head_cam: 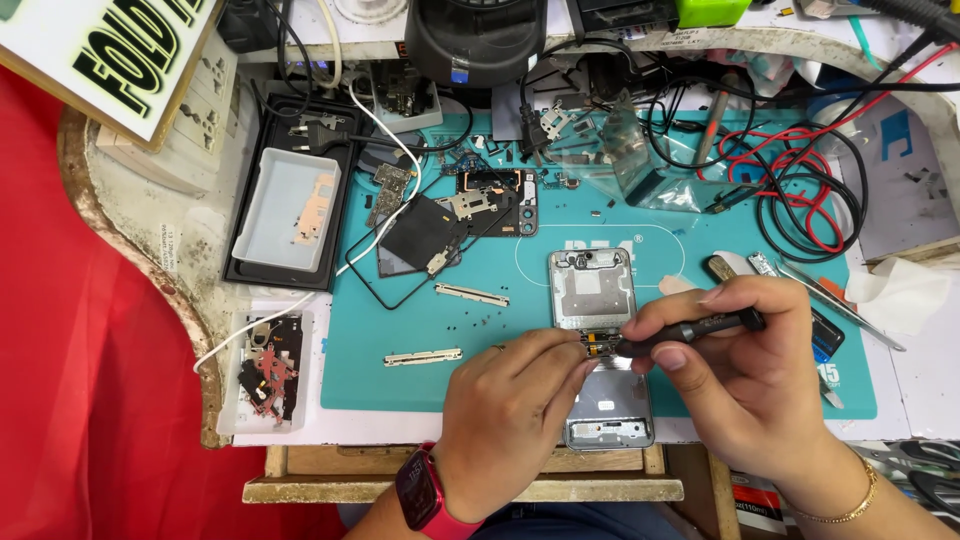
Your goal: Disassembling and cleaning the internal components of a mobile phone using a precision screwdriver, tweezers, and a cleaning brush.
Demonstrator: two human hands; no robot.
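Note:
An opened foldable phone frame (592,290) lies on the teal work mat (420,370), its lower half (610,410) near the mat's front edge. My right hand (745,370) grips a black screwdriver (700,328), its tip at the phone's hinge. My left hand (510,410), wearing a red watch, rests on the mat and pinches the phone at the hinge from the left.
Two thin metal strips (470,294) and a removed black back panel (425,235) lie on the mat. A clear tray (290,210) sits left, a parts box (270,375) below it. Red and black cables (800,190) and tweezers (840,300) lie at right.

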